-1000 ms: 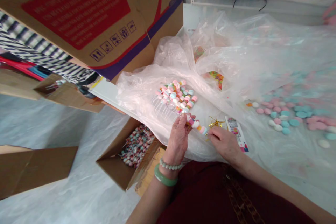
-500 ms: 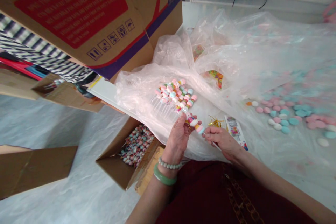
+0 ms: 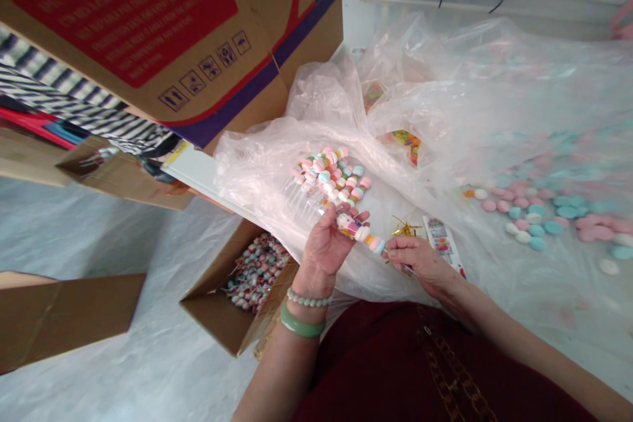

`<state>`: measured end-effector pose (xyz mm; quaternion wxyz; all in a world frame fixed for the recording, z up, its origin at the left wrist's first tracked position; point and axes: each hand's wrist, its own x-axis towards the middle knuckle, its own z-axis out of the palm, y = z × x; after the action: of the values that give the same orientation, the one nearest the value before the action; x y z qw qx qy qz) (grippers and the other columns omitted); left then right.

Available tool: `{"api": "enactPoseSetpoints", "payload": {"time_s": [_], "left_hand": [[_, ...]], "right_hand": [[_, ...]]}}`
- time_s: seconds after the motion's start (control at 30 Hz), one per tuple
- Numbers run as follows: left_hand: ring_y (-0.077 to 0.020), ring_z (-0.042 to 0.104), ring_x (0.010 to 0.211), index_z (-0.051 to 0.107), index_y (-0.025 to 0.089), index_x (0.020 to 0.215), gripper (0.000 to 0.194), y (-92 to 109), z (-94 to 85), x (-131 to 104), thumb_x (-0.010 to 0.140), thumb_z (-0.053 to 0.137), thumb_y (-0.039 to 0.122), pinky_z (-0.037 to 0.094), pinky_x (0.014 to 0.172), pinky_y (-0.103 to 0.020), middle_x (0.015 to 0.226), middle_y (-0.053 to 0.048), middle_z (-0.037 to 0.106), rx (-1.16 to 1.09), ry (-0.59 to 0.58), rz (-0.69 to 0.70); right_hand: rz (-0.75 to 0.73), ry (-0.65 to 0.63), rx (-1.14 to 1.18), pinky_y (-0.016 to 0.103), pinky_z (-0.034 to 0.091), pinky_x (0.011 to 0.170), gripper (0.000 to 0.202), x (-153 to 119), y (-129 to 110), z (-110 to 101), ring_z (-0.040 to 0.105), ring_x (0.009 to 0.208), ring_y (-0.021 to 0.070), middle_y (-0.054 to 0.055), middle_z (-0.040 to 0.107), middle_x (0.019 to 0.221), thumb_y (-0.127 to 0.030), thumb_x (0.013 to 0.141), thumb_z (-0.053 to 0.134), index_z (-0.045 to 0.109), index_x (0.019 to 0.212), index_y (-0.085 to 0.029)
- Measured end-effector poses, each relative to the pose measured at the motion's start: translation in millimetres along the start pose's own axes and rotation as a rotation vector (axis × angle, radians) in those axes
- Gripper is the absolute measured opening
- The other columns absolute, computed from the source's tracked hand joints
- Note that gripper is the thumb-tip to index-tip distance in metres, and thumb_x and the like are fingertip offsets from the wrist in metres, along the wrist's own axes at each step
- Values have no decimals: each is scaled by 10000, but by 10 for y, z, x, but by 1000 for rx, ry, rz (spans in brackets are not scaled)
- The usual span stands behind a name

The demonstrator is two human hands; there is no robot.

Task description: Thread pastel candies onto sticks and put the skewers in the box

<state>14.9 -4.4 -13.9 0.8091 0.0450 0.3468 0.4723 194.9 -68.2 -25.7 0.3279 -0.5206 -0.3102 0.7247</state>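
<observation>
My right hand (image 3: 411, 257) pinches the stick end of a marshmallow skewer (image 3: 374, 242). The skewer slants up to the left, with pink, white, yellow and blue pieces and a printed pink-and-white top. My left hand (image 3: 327, 244) is under that top, palm up, thumb and fingers apart; the top rests against its fingers. Just beyond lies a pile of marshmallow skewers (image 3: 332, 175), their clear sticks pointing left. Gold twist ties (image 3: 406, 227) and a printed card (image 3: 442, 244) lie beside my right hand.
Loose pink, white and blue marshmallows (image 3: 537, 211) lie on the right on clear plastic sheeting (image 3: 445, 99). A large cardboard carton (image 3: 198, 33) stands at the back left. Below the table edge, an open box (image 3: 217, 313) holds many wrapped skewers (image 3: 258, 273).
My left hand has shifted slightly left and loosened, its thumb now away from the skewer's top. My right hand keeps its pinch at nearly the same spot.
</observation>
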Motion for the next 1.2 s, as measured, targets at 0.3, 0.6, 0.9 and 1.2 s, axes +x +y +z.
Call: {"api": "enactPoseSetpoints", "payload": {"time_s": [0.3,0.6,0.9,1.2], "left_hand": [[-213,672,872,620,142,851,220,-180,66,-8,832,626,361,500,853,-348,815,-46,660,32,101,90],[-226,668,866,625,143,831,321,-111,70,-49,853,558,456,493,879,-391,804,-56,659,-3,76,-2],[-241,684,810,615,122,926,282,-98,58,-32,913,476,367,520,777,-375,793,-82,681,44,177,20],[-260,671,876,636,121,903,302,-126,8,-42,824,617,412,498,801,-373,851,-82,683,120,62,111]], "right_hand": [[385,-387,628,177,136,420,155,36,56,14,174,428,40,-84,330,490,-216,730,653,520,693,-145],[242,-332,486,195,144,418,172,32,104,51,174,434,52,-88,287,512,-270,773,632,510,715,-164],[-507,291,-657,276,341,657,92,-93,78,54,495,695,148,3,552,690,-245,773,565,602,705,-196],[68,85,41,207,175,366,163,-40,19,70,287,350,58,-72,415,420,-313,724,620,553,652,-183]]}}
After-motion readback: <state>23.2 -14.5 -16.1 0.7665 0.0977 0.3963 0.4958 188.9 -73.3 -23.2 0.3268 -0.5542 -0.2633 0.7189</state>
